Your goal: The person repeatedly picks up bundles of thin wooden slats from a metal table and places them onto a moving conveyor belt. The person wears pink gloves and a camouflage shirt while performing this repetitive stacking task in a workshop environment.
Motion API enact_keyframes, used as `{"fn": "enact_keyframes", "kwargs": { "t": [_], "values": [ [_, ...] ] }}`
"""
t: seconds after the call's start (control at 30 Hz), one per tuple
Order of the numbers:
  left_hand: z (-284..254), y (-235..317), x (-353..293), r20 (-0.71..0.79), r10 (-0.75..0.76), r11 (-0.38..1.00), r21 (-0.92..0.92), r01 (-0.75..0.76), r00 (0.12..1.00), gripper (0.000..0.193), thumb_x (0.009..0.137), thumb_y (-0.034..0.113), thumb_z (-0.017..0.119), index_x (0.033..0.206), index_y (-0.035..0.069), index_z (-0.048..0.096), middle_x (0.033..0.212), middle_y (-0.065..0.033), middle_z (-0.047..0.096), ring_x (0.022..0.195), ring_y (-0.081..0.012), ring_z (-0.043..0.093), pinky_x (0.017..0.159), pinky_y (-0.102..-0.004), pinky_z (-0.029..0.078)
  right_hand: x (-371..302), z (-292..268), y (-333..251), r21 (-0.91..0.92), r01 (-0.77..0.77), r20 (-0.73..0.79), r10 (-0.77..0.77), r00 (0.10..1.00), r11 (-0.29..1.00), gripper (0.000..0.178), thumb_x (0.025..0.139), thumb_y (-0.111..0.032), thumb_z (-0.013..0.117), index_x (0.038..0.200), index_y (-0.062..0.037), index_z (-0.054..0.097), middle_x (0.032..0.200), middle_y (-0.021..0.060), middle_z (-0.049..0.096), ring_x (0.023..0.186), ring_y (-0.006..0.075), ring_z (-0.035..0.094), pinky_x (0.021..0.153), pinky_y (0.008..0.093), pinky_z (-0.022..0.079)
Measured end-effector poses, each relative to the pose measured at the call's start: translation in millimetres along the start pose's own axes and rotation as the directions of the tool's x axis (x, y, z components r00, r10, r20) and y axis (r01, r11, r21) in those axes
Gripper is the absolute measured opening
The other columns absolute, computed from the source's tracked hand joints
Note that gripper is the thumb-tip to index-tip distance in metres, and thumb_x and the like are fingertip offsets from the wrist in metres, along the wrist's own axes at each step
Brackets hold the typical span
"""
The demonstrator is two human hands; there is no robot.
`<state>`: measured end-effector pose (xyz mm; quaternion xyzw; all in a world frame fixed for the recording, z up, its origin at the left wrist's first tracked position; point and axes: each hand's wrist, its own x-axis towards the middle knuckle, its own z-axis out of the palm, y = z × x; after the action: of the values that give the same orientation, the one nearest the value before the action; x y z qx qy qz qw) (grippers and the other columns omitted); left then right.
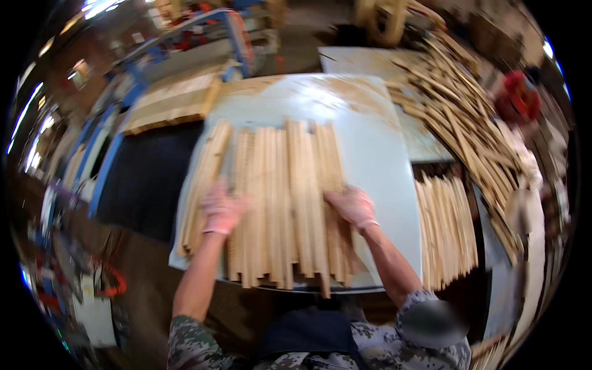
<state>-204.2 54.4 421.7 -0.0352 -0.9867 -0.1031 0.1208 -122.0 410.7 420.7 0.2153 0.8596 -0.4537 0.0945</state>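
A row of pale wooden strips (277,203) lies side by side on a light blue-grey tabletop (376,160), their near ends uneven. At its left side is my left hand (222,206), in a pink glove, gripping the edge with the thumb over the strips. My right hand (353,206), gloved alike, grips the right edge, its thumb on top. Motion smears the fingers of both hands a little. Left of the left hand, a narrower group of strips (213,151) lies slightly slanted, with a gap between it and the row.
Joined wooden boards (176,95) lie at the far left by a black surface (151,179) and a blue frame (237,40). Loose strips (456,111) are heaped at the far right. More strips (447,228) stand in a row beside the table's right edge. A red object (518,95) is beyond.
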Motion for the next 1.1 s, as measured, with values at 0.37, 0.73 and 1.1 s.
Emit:
{"fn": "enact_keyframes", "kwargs": {
  "t": [0.37, 0.73, 1.1],
  "values": [
    [87, -199, 60, 0.417, -0.024, 0.823, -0.507, 0.255, 0.908, 0.067, 0.108, 0.035, 0.062, 0.156, -0.007, 0.045, 0.151, -0.0254, 0.057, 0.138, -0.0352, 0.055, 0.120, -0.0416, 0.040, 8, 53, 3, -0.006, -0.133, 0.003, 0.133, 0.991, 0.991, 0.068, 0.092, -0.055, 0.065, 0.127, 0.0033, 0.072, 0.131, 0.0258, 0.070, 0.122, 0.0383, 0.070, 0.102, 0.0464, 0.058],
    [149, -257, 82, 0.505, 0.265, 0.439, -0.822, 0.363, 0.822, 0.061, 0.111, 0.032, 0.056, 0.160, -0.001, 0.042, 0.154, -0.0217, 0.054, 0.137, -0.0331, 0.055, 0.119, -0.0430, 0.043, -45, 88, 11, 0.146, -0.025, -0.238, 0.060, 0.969, 0.989, 0.068, 0.095, -0.052, 0.066, 0.140, -0.0002, 0.064, 0.136, 0.0234, 0.066, 0.131, 0.0415, 0.061, 0.113, 0.0476, 0.049],
    [128, -250, 48, 0.051, 0.332, 0.411, -0.907, -0.096, 0.942, 0.062, 0.114, 0.033, 0.046, 0.163, -0.003, 0.034, 0.161, -0.0213, 0.046, 0.143, -0.0308, 0.050, 0.122, -0.0411, 0.038, -108, 135, 6, 0.144, -0.169, -0.413, 0.214, 0.885, 0.975, 0.083, 0.103, -0.060, 0.063, 0.165, -0.0097, 0.041, 0.160, 0.0203, 0.054, 0.146, 0.0345, 0.053, 0.122, 0.0443, 0.042]
  ]
}}
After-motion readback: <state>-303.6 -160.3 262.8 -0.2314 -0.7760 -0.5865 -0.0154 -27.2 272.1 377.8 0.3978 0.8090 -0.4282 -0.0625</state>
